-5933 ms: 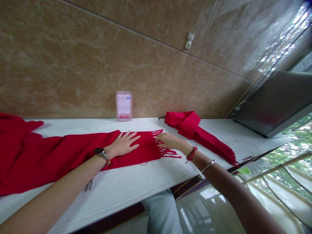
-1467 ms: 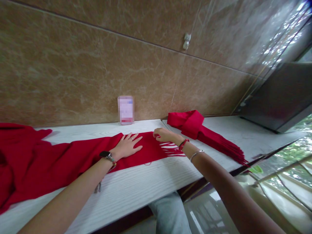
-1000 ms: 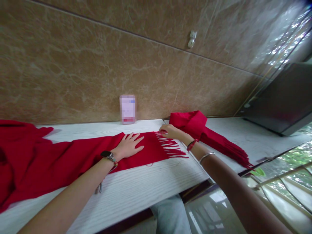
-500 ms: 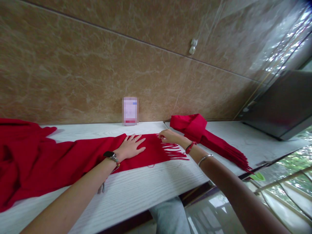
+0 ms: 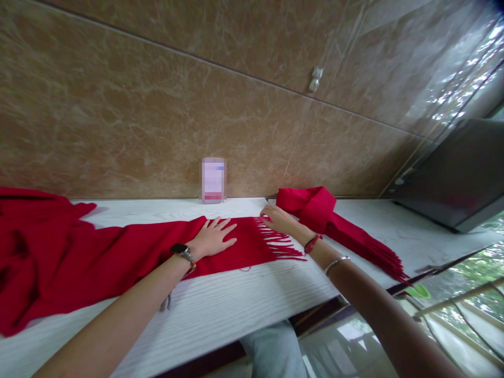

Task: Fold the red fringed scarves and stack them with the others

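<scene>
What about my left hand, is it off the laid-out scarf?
No, your left hand rests on the laid-out scarf with its fingers spread.

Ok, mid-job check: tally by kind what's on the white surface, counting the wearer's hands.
Red scarves: 2 (the spread-out scarf, the folded scarf)
Blurred upright panel: 1
Dark box at the right end: 1
Hands: 2 (left hand, right hand)
Total: 6
</scene>
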A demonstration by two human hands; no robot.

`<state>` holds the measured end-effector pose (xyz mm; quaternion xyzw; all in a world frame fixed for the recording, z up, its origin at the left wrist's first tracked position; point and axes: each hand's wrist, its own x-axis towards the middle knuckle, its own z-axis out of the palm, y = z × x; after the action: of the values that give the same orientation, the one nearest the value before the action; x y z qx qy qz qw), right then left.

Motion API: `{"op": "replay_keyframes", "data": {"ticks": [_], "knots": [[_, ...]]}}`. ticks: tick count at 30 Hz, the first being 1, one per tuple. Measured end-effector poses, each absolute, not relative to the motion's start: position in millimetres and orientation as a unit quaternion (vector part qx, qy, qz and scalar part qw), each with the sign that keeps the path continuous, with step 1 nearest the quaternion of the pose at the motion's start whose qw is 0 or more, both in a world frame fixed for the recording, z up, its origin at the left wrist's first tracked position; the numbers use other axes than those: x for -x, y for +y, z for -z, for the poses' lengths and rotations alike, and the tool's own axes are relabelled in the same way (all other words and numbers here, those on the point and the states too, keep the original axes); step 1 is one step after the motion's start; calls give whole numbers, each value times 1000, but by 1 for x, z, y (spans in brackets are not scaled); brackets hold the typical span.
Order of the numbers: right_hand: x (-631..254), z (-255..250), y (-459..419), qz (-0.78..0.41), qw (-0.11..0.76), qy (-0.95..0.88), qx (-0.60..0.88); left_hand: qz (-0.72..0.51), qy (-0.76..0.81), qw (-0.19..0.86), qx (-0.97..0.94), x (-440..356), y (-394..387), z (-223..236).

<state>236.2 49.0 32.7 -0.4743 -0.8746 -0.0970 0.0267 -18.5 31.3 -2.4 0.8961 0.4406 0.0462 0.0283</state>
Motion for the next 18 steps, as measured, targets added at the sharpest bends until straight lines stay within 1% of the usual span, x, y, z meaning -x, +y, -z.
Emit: {"op": "replay_keyframes", "data": {"ticks": [2, 4, 8, 12, 14, 18], "knots": [[-229, -29, 50, 85, 32, -884, 459, -44, 442, 31, -895, 18, 31, 2], [-232, -24, 51, 71, 17, -885, 460, -43, 444, 34, -895, 18, 30, 1], [-270, -20, 44, 76, 0, -862, 500, -46, 440, 31, -896, 19, 30, 2], [-304, -30, 35, 92, -3, -837, 539, -44, 442, 31, -895, 19, 32, 3], [-298, -34, 35, 100, 23, -836, 539, -46, 442, 29, -895, 19, 32, 4], [-245, -20, 46, 106, 130, -850, 499, -49, 444, 20, -895, 18, 32, 4]]}}
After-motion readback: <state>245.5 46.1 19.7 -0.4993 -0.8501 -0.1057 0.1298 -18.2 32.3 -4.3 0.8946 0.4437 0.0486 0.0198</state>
